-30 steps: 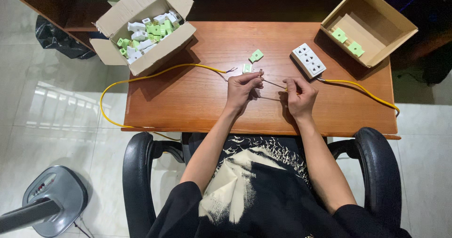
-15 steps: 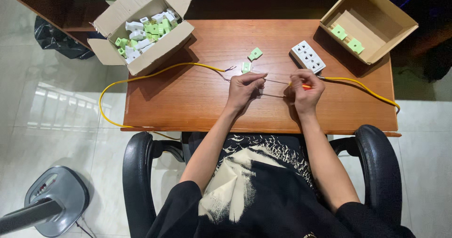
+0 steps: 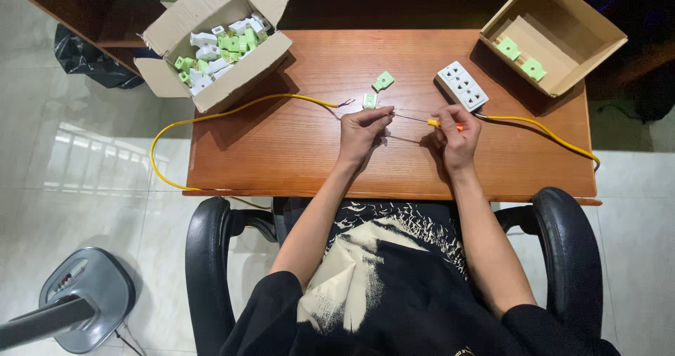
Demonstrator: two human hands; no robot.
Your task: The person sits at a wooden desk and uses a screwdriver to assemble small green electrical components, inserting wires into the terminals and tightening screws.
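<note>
A thin screwdriver (image 3: 430,122) lies nearly level across the gap between the two hands, its long axis running left to right over the middle of the counter (image 3: 295,152). The yellow-orange handle sits at the right hand (image 3: 457,132), whose fingers are pinched around it, and the slim metal shaft reaches left toward the left hand (image 3: 362,127). The left fingers are closed at the shaft's tip end on something too small to make out; a small green plug piece (image 3: 370,100) lies just beyond those fingertips, and a second green piece (image 3: 383,81) lies a little farther up. The bare end of a yellow cable (image 3: 232,110) stops just left of the left hand, so that hand is the nearer one to it. A white socket block (image 3: 462,86) lies above the right hand, with another stretch of yellow cable trailing off to the right edge. Both forearms come in from the near edge and angle slightly inward, wrists low over the wood. An open box of green and white parts (image 3: 211,53) stands at the far left corner, and a nearly bare box (image 3: 555,36) at the far right.
</note>
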